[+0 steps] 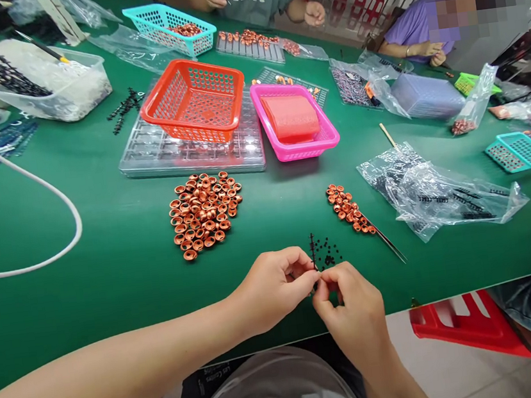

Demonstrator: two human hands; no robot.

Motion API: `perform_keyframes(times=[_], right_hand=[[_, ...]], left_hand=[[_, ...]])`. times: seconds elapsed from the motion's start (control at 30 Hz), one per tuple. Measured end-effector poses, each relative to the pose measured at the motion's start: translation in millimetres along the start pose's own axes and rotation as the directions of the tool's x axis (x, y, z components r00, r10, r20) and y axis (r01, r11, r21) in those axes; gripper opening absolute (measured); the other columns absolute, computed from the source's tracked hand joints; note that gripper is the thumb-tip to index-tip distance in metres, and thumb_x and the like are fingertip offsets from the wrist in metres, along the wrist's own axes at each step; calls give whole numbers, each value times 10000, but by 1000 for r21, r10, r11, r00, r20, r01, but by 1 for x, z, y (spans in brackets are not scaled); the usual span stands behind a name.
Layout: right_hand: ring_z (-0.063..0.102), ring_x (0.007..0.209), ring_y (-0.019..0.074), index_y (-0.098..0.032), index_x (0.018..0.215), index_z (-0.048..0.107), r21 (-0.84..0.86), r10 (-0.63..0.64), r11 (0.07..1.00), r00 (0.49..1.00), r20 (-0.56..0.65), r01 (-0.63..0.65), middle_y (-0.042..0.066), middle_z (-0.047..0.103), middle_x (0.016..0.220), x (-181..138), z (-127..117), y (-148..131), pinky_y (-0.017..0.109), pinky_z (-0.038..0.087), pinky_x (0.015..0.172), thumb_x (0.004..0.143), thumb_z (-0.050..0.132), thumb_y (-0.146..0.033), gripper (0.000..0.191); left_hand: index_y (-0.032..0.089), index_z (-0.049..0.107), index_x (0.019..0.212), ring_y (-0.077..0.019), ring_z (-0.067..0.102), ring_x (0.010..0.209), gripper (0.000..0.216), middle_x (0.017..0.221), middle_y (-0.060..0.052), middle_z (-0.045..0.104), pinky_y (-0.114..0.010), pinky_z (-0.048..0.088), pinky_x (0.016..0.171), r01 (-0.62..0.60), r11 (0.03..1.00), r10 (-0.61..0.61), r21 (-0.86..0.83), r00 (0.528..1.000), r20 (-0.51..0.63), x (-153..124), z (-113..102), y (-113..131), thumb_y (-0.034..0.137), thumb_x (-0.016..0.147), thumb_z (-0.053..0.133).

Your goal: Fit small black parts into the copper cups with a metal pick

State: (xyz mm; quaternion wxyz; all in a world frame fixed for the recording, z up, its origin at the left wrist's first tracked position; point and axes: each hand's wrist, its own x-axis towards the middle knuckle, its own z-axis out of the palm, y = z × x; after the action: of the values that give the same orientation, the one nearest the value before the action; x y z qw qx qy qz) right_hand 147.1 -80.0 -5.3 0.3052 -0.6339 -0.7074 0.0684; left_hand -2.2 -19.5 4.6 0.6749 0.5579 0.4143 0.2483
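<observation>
My left hand [274, 291] is closed, thumb against fingers, on a thin black plastic strip with short side stubs [312, 245], which stands up from the fingertips. My right hand [354, 311] meets it there in a pinch; what lies between its fingertips is hidden. Tiny loose black pieces [329, 257] are scattered on the table just beyond both hands. A large pile of copper-coloured cup-shaped pieces [206, 209] lies ahead to the left. Ahead to the right is a smaller group of the same copper-coloured pieces [344, 205], with metal tweezers [387, 242] against its near end.
An orange basket [193, 127] rests on clear compartment trays [145, 162]. Beside it, a pink basket [262, 112] holds a reddish roll [297, 116]. Clear bags with black strips [443, 193] lie right. A white cable [59, 195] loops at left. Co-workers sit across the green table [111, 282].
</observation>
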Motion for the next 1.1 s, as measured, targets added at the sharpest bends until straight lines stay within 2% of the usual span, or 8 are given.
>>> perform_keyframes(times=[0.1,0.2,0.5,0.63,0.73,0.8,0.97,1.1], right_hand=[[495,571,115,-190,758,525,-85,-52,995,996,-67,46,-12,545,649,-2,7,-2,236,364,532,851,504,-138,109],[495,573,116,-188,754,518,-86,-49,995,995,-90,41,-11,540,648,-3,11,-3,236,366,534,854,508,-138,113],[495,575,116,-201,752,533,0,86,996,992,-92,-86,-11,554,664,-4,15,-5,234,372,538,848,505,-178,103],[491,561,113,-203,763,547,-1,169,985,982,-87,-170,-14,568,689,-1,6,8,235,388,554,834,508,-200,82],[503,544,110,-201,803,582,14,289,957,957,-38,-289,-14,589,708,3,-10,29,236,409,561,840,510,-232,86],[507,527,109,-202,803,593,14,309,951,951,27,-310,-20,593,691,6,-21,43,231,416,544,846,512,-246,102],[505,534,115,-213,746,597,-13,270,962,939,212,-273,-27,583,660,13,-36,58,226,400,519,831,517,-242,121],[484,530,118,-214,719,588,-45,256,966,935,247,-253,-23,569,653,17,-35,56,237,379,526,803,523,-229,107]], left_hand=[[161,555,735,-161,609,658,132,677,-10,630,-260,482,616,22,1000,-22,6,999,-26,1,0,-1,285,768,584],[161,549,726,-140,583,633,114,660,3,615,-236,461,588,19,1000,-19,9,999,-30,2,-1,-2,263,758,587],[161,532,695,-111,534,589,117,627,23,577,-207,426,549,-7,999,9,41,999,-46,2,-1,-6,241,752,595],[161,545,705,-116,558,589,142,639,12,604,-211,441,555,-24,999,26,48,999,-27,-1,1,-6,276,773,595],[164,548,719,-144,609,632,154,675,-10,642,-237,482,596,-2,1000,3,30,999,-33,0,-1,-3,299,777,597],[165,550,729,-161,629,657,161,692,-19,653,-259,501,625,18,1000,-18,21,999,-32,1,-2,-1,312,780,593],[168,546,749,-173,637,699,148,722,-27,656,-289,514,679,25,1000,-26,10,1000,7,5,-4,-1,306,793,577],[171,547,771,-165,626,706,152,729,-22,652,-293,513,698,14,1000,-14,-2,1000,26,6,-5,-2,316,805,577]])
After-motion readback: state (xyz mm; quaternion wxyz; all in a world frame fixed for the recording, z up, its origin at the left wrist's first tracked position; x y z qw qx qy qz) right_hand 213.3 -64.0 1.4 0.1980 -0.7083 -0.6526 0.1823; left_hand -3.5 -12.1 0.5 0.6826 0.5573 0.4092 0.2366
